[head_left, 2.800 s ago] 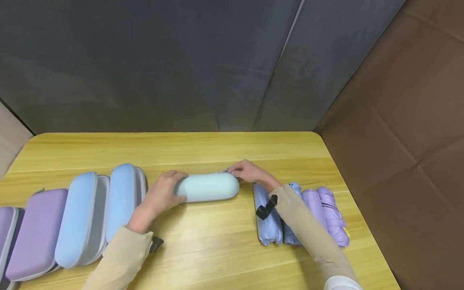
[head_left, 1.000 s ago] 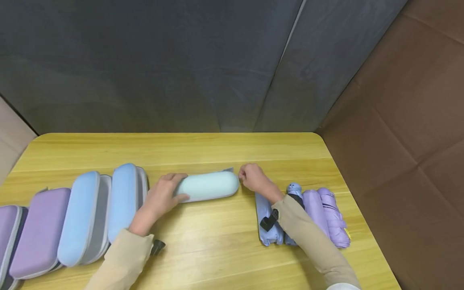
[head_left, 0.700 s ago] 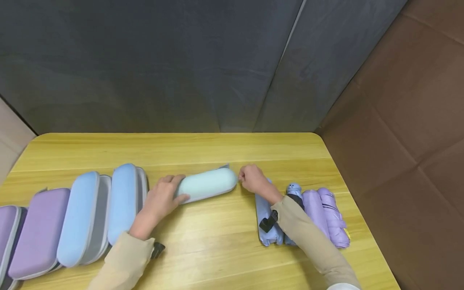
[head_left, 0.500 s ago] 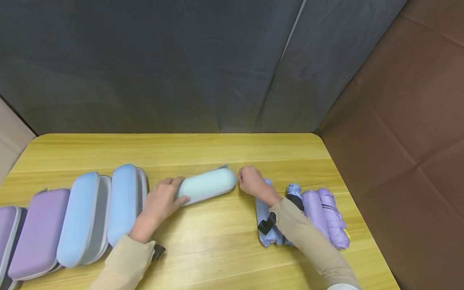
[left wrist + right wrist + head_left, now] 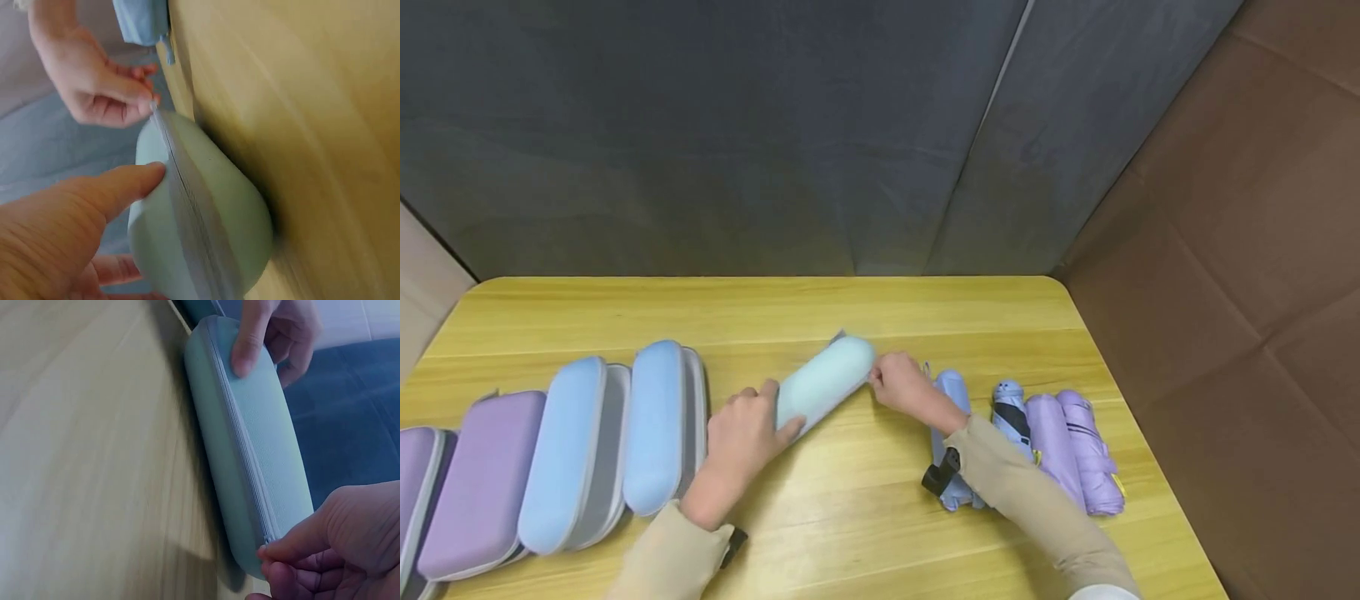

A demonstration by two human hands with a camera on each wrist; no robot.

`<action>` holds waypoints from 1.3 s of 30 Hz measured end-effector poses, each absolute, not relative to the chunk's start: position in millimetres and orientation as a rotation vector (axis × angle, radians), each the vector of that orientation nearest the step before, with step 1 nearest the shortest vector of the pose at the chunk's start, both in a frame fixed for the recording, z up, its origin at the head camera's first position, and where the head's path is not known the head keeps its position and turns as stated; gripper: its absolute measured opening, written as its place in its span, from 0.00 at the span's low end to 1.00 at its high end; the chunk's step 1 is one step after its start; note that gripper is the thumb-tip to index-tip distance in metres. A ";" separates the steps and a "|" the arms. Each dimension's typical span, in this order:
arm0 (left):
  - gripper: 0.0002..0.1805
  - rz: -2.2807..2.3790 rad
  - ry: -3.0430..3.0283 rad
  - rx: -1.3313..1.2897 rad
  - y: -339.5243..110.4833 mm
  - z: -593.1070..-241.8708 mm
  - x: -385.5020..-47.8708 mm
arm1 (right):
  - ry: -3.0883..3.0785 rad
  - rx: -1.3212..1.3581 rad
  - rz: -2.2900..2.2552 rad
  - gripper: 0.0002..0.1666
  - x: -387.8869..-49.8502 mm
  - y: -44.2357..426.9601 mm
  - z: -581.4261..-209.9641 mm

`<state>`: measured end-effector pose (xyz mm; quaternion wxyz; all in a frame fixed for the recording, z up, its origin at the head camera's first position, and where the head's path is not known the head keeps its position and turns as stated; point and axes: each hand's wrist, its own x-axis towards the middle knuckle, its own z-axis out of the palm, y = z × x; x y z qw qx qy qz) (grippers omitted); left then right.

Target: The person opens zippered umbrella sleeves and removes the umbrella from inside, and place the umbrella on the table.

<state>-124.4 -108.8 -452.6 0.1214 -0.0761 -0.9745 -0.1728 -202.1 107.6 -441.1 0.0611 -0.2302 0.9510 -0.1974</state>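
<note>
A mint-green zippered hard case (image 5: 827,379) lies slantwise on the table, its right end farther back. My left hand (image 5: 741,446) grips its left end, thumb on the near side and fingers over the top. At the right end, my right hand (image 5: 904,387) pinches the small zipper pull (image 5: 269,539) between thumb and fingertip. The grey zipper (image 5: 240,440) runs along the near side, its teeth together where the right wrist view shows them. A short grey strap (image 5: 838,336) sticks out behind the case.
Two blue cases (image 5: 561,454) and purple cases (image 5: 482,487) stand in a row on the left; the blue ones gape partly. Several folded umbrellas, blue (image 5: 952,387) and purple (image 5: 1052,446), lie side by side under my right forearm. A dark curtain (image 5: 700,142) hangs behind the table.
The mint-green case has turned anticlockwise, its right end swinging back and left. My right hand has gone from the back right corner round the right end, then moved left along with it.
</note>
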 end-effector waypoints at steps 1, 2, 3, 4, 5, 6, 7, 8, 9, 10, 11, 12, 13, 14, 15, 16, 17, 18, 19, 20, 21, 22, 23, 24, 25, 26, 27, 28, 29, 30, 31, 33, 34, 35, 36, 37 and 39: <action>0.29 -0.484 -2.839 -0.213 -106.3 -452.9 -122.4 | 2.869 -0.728 -0.606 0.22 -201.1 106.0 -441.7; 0.29 -0.467 -2.831 -0.208 -103.7 -453.5 -120.7 | 2.866 -0.759 -0.608 0.21 -199.8 104.3 -441.7; 0.29 -0.455 -2.821 -0.206 -100.8 -454.0 -119.0 | 2.854 -0.783 -0.614 0.20 -198.3 102.2 -441.6; 0.29 -0.436 -2.816 -0.202 -97.9 -454.1 -117.4 | 2.839 -0.798 -0.625 0.19 -196.6 100.1 -441.5; 0.29 -0.426 -2.815 -0.197 -95.0 -453.9 -115.8 | 2.821 -0.814 -0.632 0.17 -194.8 98.2 -441.4; 0.29 -0.414 -2.826 -0.186 -91.8 -453.6 -114.3 | 2.801 -0.833 -0.641 0.16 -192.8 96.3 -441.5; 0.29 -0.405 -2.842 -0.176 -88.6 -453.3 -113.2 | 2.783 -0.856 -0.645 0.14 -191.1 94.6 -441.7; 0.30 -0.395 -2.859 -0.168 -85.6 -452.9 -112.3 | 2.763 -0.878 -0.651 0.13 -189.3 93.2 -441.7; 0.30 -0.382 -2.882 -0.154 -82.6 -452.1 -111.5 | 2.747 -0.896 -0.651 0.12 -187.8 91.9 -442.3; 0.30 -0.370 -2.905 -0.145 -80.0 -451.0 -110.8 | 2.734 -0.908 -0.654 0.11 -186.2 91.1 -442.7; 0.31 -0.372 -2.932 -0.137 -77.9 -449.4 -110.0 | 2.725 -0.920 -0.651 0.11 -184.9 90.3 -443.2; 0.31 -0.367 -2.957 -0.134 -76.3 -447.0 -109.4 | 2.718 -0.926 -0.653 0.10 -184.1 89.7 -443.9; 0.31 -0.375 -2.967 -0.149 -75.6 -443.7 -109.2 | 2.713 -0.921 -0.657 0.10 -183.5 89.3 -444.6; 0.30 -0.385 -2.987 -0.173 -75.8 -438.9 -109.9 | 2.708 -0.913 -0.660 0.09 -183.2 89.0 -445.1; 0.29 -0.408 -3.011 -0.207 -77.3 -432.4 -112.3 | 2.709 -0.903 -0.659 0.08 -183.3 88.8 -445.6; 0.27 -0.430 -3.030 -0.259 -80.2 -425.0 -116.6 | 2.706 -0.890 -0.662 0.08 -183.7 88.7 -446.2; 0.23 -0.452 -3.050 -0.323 -84.1 -417.1 -123.0 | 2.703 -0.885 -0.666 0.07 -184.4 88.7 -446.5; 0.20 -0.449 -3.051 -0.416 -88.9 -409.2 -131.7 | 2.702 -0.884 -0.672 0.06 -185.2 88.8 -446.7; 0.16 -0.443 -3.045 -0.524 -94.0 -402.0 -142.8 | 2.703 -0.886 -0.676 0.06 -186.1 88.8 -446.7; 0.14 -0.409 -3.038 -0.638 -98.9 -396.4 -155.6 | 2.706 -0.896 -0.677 0.06 -187.2 88.7 -446.6; 0.17 -0.347 -3.020 -0.758 -103.4 -392.5 -169.2 | 2.709 -0.902 -0.676 0.06 -188.2 88.4 -446.6; 0.21 -0.256 -2.991 -0.879 -107.2 -391.0 -182.6 | 2.713 -0.911 -0.674 0.06 -189.0 87.9 -446.5; 0.27 -0.148 -2.961 -0.992 -110.1 -391.4 -195.5 | 2.715 -0.920 -0.673 0.06 -189.7 87.2 -446.4; 0.32 -0.037 -2.924 -1.102 -111.9 -393.2 -207.3 | 2.722 -0.934 -0.658 0.05 -190.5 86.3 -446.4; 0.36 0.052 -2.903 -1.200 -112.6 -395.8 -217.5 | 2.724 -0.947 -0.646 0.05 -190.9 85.4 -446.1; 0.39 0.133 -2.878 -1.294 -112.9 -399.0 -225.7 | 2.722 -0.960 -0.632 0.05 -191.2 84.5 -446.1; 0.40 0.202 -2.854 -1.376 -112.9 -402.1 -232.0 | 2.720 -0.977 -0.618 0.05 -191.5 83.5 -446.1; 0.40 0.251 -2.822 -1.446 -112.7 -405.1 -236.6 | 2.718 -0.996 -0.608 0.05 -191.6 82.5 -445.9; 0.40 0.286 -2.787 -1.501 -112.5 -407.8 -239.9 | 2.714 -1.013 -0.601 0.05 -191.7 81.7 -445.8; 0.38 0.299 -2.755 -1.543 -112.4 -409.6 -241.7 | 2.712 -1.031 -0.598 0.06 -192.0 80.7 -445.8; 0.37 0.310 -2.725 -1.573 -112.7 -410.9 -242.5 | 2.708 -1.045 -0.603 0.06 -192.3 79.9 -445.9; 0.35 0.334 -2.657 -1.612 -113.6 -412.5 -242.6 | 2.710 -1.063 -0.611 0.06 -192.9 78.9 -446.7; 0.35 0.347 -2.632 -1.625 -114.2 -413.1 -242.2 | 2.713 -1.065 -0.618 0.06 -193.0 78.8 -447.2; 0.34 0.359 -2.606 -1.639 -114.9 -413.3 -241.6 | 2.715 -1.066 -0.626 0.06 -193.2 78.9 -447.9; 0.34 0.367 -2.590 -1.650 -115.7 -413.7 -240.8 | 2.717 -1.068 -0.632 0.06 -193.4 79.0 -448.6; 0.34 0.374 -2.576 -1.659 -116.6 -414.3 -240.1 | 2.717 -1.070 -0.636 0.06 -193.4 79.3 -449.1; 0.34 0.375 -2.561 -1.672 -118.6 -415.8 -238.7 | 2.722 -1.075 -0.639 0.05 -193.3 80.1 -450.0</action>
